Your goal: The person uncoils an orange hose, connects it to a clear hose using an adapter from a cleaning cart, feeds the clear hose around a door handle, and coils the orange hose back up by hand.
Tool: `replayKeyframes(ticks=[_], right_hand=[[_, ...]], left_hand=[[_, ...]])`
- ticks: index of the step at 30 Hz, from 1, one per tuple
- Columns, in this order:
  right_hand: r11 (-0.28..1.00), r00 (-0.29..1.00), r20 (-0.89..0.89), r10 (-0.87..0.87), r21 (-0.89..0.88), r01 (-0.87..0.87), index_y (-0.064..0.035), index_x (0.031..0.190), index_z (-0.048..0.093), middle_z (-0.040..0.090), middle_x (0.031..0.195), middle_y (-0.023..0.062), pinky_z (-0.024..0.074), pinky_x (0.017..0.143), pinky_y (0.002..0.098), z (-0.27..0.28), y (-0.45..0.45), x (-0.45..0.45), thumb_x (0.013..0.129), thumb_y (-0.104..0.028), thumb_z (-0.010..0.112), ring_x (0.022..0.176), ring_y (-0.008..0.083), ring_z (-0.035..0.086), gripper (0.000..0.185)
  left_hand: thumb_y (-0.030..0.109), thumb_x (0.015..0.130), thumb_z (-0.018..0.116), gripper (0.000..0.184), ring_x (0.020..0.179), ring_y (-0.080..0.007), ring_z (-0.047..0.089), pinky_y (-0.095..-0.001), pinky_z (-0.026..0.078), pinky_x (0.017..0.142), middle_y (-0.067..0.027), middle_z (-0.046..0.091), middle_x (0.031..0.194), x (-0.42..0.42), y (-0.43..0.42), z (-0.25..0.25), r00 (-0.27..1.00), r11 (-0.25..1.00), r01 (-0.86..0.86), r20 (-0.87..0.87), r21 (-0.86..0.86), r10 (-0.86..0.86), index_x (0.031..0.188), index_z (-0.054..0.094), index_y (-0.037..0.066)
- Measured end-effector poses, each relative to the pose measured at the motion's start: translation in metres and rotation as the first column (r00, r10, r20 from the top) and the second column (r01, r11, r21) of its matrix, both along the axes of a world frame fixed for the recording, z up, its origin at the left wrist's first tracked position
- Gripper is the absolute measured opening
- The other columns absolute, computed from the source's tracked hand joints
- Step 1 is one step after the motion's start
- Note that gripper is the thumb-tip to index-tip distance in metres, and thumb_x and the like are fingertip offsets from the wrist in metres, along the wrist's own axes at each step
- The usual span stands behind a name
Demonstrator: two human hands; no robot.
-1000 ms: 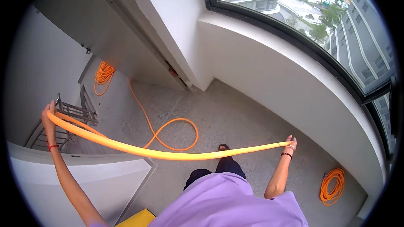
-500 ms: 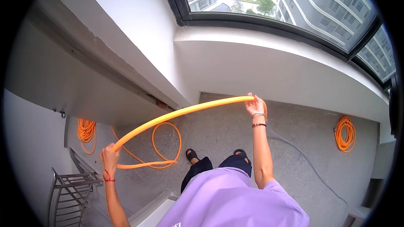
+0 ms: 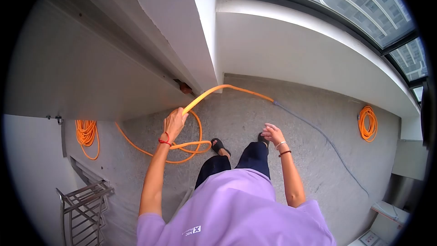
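Note:
My left hand (image 3: 175, 121), with a red string bracelet at the wrist, is closed around an orange hose (image 3: 214, 89). From that grip the hose arches up and right, then meets a thinner grey hose (image 3: 318, 130) that trails across the floor. On the other side of my left hand, the orange hose lies in loose loops on the floor. My right hand (image 3: 272, 134) is apart from the hose, above my foot, with its fingers extended and nothing in them.
Coiled orange hoses lie at the left (image 3: 86, 132) and at the right (image 3: 368, 123). A metal rack or railing (image 3: 84, 205) stands lower left. A large grey panel (image 3: 91, 73) rises at the left; a low white wall (image 3: 300, 50) runs under the window. A white box (image 3: 389, 221) sits lower right.
My right hand has let go of the orange hose and moved down. My left hand has moved right and up with the hose, whose raised span now droops toward the floor.

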State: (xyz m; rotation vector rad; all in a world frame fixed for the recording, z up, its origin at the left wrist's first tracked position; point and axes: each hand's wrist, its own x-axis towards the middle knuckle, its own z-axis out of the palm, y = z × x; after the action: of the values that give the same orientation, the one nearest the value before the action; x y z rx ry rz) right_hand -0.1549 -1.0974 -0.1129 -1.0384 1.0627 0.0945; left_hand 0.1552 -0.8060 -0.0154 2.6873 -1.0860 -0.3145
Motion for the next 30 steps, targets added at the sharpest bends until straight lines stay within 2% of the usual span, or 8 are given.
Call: replayKeyframes(ticks=[8, 11, 13, 19, 20, 22, 24, 30], right_hand=[[0.982, 0.936, -0.331, -0.117, 0.104, 0.16, -0.0101, 0.119, 0.051, 0.061, 0.093, 0.0051, 0.0503, 0.068, 0.0329, -0.073, 0.04, -0.118, 0.086, -0.024, 0.051, 0.081, 0.0197, 0.061, 0.036], [0.995, 0.914, -0.403, 0.056, -0.058, -0.086, -0.009, 0.115, 0.055, 0.063, 0.094, 0.0093, 0.0505, 0.068, 0.0339, -0.096, 0.028, -0.107, 0.085, -0.023, 0.052, 0.08, 0.0215, 0.063, 0.033], [0.653, 0.805, -0.488, 0.339, -0.494, -0.574, -0.0064, 0.109, 0.058, 0.064, 0.095, 0.0147, 0.0497, 0.072, 0.0336, -0.081, 0.016, -0.084, 0.082, -0.021, 0.053, 0.082, 0.0229, 0.064, 0.031], [0.588, 0.859, -0.236, 0.454, -0.646, -0.488, -0.0039, 0.108, 0.059, 0.064, 0.096, 0.0171, 0.0485, 0.076, 0.0317, -0.037, -0.022, -0.074, 0.082, -0.019, 0.053, 0.084, 0.0231, 0.064, 0.031], [0.648, 0.868, -0.215, 0.447, -0.592, -0.48, -0.0041, 0.109, 0.058, 0.063, 0.097, 0.0168, 0.0485, 0.076, 0.0311, -0.037, -0.032, -0.079, 0.082, -0.019, 0.053, 0.084, 0.0221, 0.064, 0.031], [0.709, 0.869, -0.162, 0.468, -0.519, -0.478, -0.0043, 0.109, 0.058, 0.063, 0.098, 0.0164, 0.0485, 0.075, 0.031, -0.037, -0.051, -0.085, 0.082, -0.019, 0.053, 0.083, 0.0213, 0.064, 0.032], [0.75, 0.853, -0.144, 0.502, -0.419, -0.512, -0.0041, 0.11, 0.057, 0.063, 0.098, 0.0173, 0.049, 0.074, 0.0318, -0.044, -0.076, -0.084, 0.083, -0.02, 0.052, 0.084, 0.0237, 0.063, 0.032], [0.33, 0.553, -0.055, 0.832, -0.751, -0.571, -0.0042, 0.112, 0.055, 0.059, 0.099, 0.0168, 0.0465, 0.078, 0.0347, 0.037, -0.057, -0.052, 0.088, -0.025, 0.048, 0.089, 0.031, 0.058, 0.032]], left_hand=[[0.026, 0.086, 0.051, 0.021, 0.072, -0.0375, 0.059, -0.0464, 0.046, 0.058, -0.0168, 0.06, 0.081, 0.076, 0.017, -0.018, 0.993, 0.987, 0.003, 0.119, 0.161, -0.023, 0.089, 0.05, 0.005], [0.022, 0.084, 0.055, 0.025, 0.086, -0.0342, 0.058, -0.0453, 0.046, 0.065, -0.016, 0.057, 0.099, 0.101, 0.059, -0.003, 0.966, 0.958, -0.099, 0.256, 0.269, 0.028, 0.104, 0.053, 0.008], [0.021, 0.081, 0.059, 0.034, 0.094, -0.0329, 0.056, -0.0441, 0.046, 0.074, -0.0164, 0.052, 0.11, 0.107, 0.087, -0.01, 0.934, 0.922, -0.238, 0.332, 0.306, 0.131, 0.113, 0.053, 0.01], [0.024, 0.078, 0.061, 0.039, 0.098, -0.0349, 0.054, -0.041, 0.045, 0.081, -0.0182, 0.054, 0.107, -0.028, 0.101, -0.06, 0.945, 0.948, -0.259, -0.154, 0.186, 0.288, 0.113, 0.055, 0.009], [0.027, 0.078, 0.061, 0.042, 0.099, -0.0323, 0.055, -0.0382, 0.045, 0.083, -0.0188, 0.054, 0.112, -0.066, 0.1, -0.085, 0.876, 0.924, -0.35, -0.296, 0.154, 0.381, 0.114, 0.054, 0.006], [0.036, 0.084, 0.055, 0.048, 0.104, -0.0231, 0.053, -0.0334, 0.045, 0.082, -0.0146, 0.05, 0.122, -0.153, 0.068, -0.082, 0.326, 0.705, -0.691, -0.801, 0.16, 0.502, 0.117, 0.051, 0.002], [0.039, 0.087, 0.05, 0.048, 0.105, -0.0236, 0.052, -0.0354, 0.045, 0.084, -0.0137, 0.05, 0.121, -0.233, 0.039, -0.091, 0.123, 0.529, -0.83, -0.867, 0.177, 0.483, 0.121, 0.048, 0.005], [0.044, 0.089, 0.044, 0.054, 0.108, -0.025, 0.05, -0.0379, 0.041, 0.091, -0.0142, 0.047, 0.121, -0.4, -0.025, -0.103, -0.153, -0.096, -0.984, -0.988, 0.153, 0.002, 0.124, 0.042, 0.002]])
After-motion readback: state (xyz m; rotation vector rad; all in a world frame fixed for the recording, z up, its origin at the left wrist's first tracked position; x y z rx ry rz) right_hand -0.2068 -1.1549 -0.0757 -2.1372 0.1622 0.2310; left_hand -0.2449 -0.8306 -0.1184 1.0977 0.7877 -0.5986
